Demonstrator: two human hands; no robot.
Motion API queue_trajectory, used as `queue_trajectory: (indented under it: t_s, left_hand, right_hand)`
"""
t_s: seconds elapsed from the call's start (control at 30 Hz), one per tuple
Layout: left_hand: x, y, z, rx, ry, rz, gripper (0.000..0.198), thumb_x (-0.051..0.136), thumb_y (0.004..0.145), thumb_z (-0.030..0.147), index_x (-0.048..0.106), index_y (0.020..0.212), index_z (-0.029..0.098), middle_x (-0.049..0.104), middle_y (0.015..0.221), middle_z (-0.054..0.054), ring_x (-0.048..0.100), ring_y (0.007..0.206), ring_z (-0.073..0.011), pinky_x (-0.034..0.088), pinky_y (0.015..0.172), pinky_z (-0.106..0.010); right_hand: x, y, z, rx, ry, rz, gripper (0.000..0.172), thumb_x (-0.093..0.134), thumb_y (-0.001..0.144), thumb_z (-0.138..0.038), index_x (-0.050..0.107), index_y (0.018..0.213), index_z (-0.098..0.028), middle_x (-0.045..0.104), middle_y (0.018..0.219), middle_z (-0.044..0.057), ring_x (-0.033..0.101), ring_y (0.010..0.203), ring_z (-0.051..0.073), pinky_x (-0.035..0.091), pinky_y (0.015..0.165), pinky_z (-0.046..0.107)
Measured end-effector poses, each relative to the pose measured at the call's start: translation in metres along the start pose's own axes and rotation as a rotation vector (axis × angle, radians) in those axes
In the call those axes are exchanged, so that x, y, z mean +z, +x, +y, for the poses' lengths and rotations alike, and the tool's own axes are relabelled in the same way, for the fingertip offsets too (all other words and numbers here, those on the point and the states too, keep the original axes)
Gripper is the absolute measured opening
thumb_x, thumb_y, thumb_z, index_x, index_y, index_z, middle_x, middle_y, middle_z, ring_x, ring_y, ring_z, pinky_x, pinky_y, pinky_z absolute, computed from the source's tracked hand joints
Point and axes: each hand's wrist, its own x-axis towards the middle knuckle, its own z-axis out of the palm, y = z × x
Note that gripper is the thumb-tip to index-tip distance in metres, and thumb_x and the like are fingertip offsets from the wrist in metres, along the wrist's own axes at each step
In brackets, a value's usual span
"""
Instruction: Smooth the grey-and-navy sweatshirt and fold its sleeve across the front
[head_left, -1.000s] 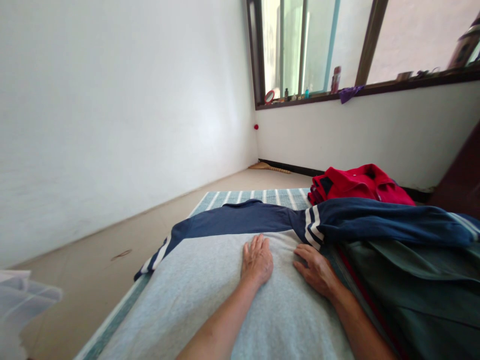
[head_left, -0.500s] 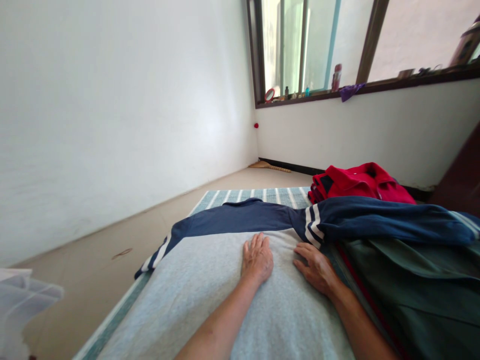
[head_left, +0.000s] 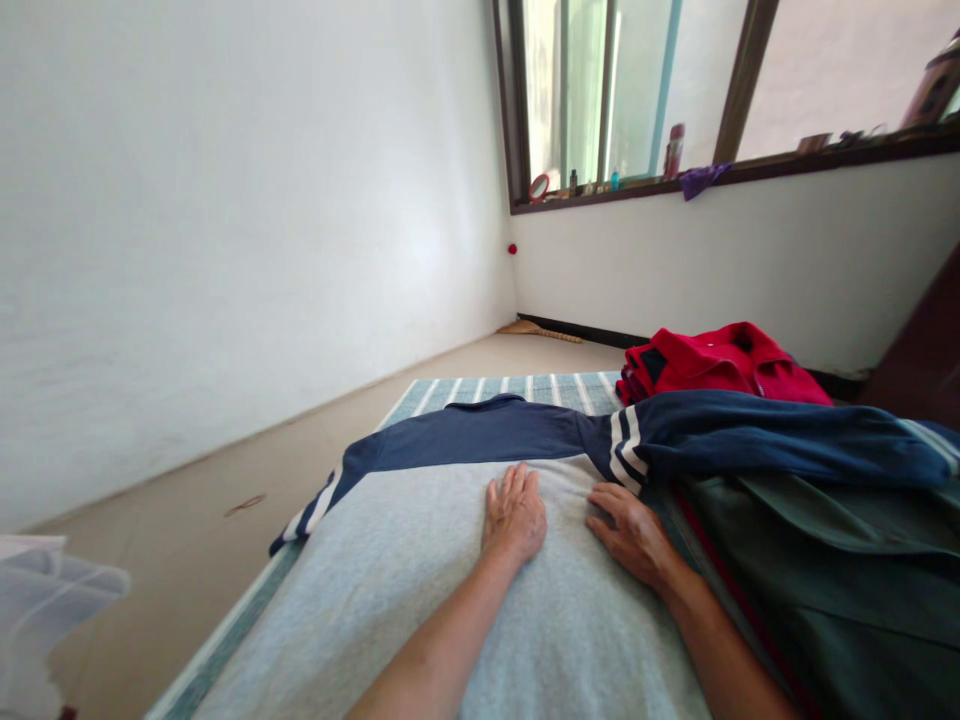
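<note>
A long-sleeved shirt [head_left: 420,560] lies spread out in front of me, with a light grey body, a navy yoke and collar, and navy sleeves banded in white. Flat on the grey cloth, just below the navy seam, rests my left hand [head_left: 515,515], its fingers stretched forward. My right hand [head_left: 630,530] touches the shirt near its right side, close to the white bands, with fingers slightly bent and thumb apart. The right sleeve [head_left: 772,435] stretches out to the right over a dark green garment [head_left: 847,580]. The left sleeve [head_left: 319,510] hangs toward the left edge.
Under the shirt is a striped blue-green sheet [head_left: 487,388]. Folded red clothes [head_left: 720,360] are stacked at the back right. White translucent plastic [head_left: 52,610] shows at lower left. Beyond are the tiled floor [head_left: 187,560], a white wall and a windowsill [head_left: 615,195] with small items.
</note>
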Motion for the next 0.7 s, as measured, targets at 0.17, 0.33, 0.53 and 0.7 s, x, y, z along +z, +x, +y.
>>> queue_trajectory:
  t_s: [0.17,0.33,0.53,0.7]
  left_hand:
    - [-0.0028,0.0000,0.0012,-0.005,0.009,-0.028,0.045,0.028,0.094,0.027,0.037,0.138,0.021,0.033,0.150,-0.006,0.022,0.139,-0.0199,0.015,0.112,-0.047]
    - [-0.0047,-0.0005,0.0021,-0.010,0.004,-0.033,0.046,0.028,0.094,0.026,0.037,0.138,0.020,0.033,0.150,-0.007,0.022,0.139,-0.0199,0.015,0.113,-0.047]
    - [-0.0051,-0.0006,0.0024,-0.011,-0.005,-0.027,0.045,0.029,0.094,0.026,0.038,0.137,0.020,0.033,0.150,-0.006,0.023,0.139,-0.0200,0.016,0.112,-0.047]
    - [-0.0060,-0.0006,0.0032,-0.010,-0.005,-0.025,0.044,0.029,0.093,0.026,0.039,0.137,0.020,0.034,0.149,-0.007,0.023,0.139,-0.0202,0.016,0.112,-0.047]
  right_hand:
    - [-0.0001,-0.0002,-0.0004,0.005,-0.005,-0.006,0.031,0.052,0.081,-0.029,0.066,0.106,-0.016,0.058,0.121,0.012,0.054,0.112,0.023,0.043,0.096,0.034]
    - [-0.0002,-0.0003,-0.0011,-0.002,0.006,0.014,0.028,0.053,0.080,-0.029,0.067,0.102,-0.018,0.060,0.119,0.011,0.055,0.111,0.023,0.043,0.096,0.034]
    - [-0.0016,0.0004,-0.0028,0.004,0.021,0.016,0.028,0.054,0.079,-0.028,0.067,0.102,-0.018,0.060,0.118,0.011,0.056,0.110,0.023,0.044,0.095,0.035]
    - [-0.0016,0.0002,-0.0036,-0.006,0.019,0.028,0.027,0.054,0.079,-0.028,0.067,0.101,-0.019,0.061,0.117,0.010,0.056,0.109,0.022,0.044,0.095,0.034]
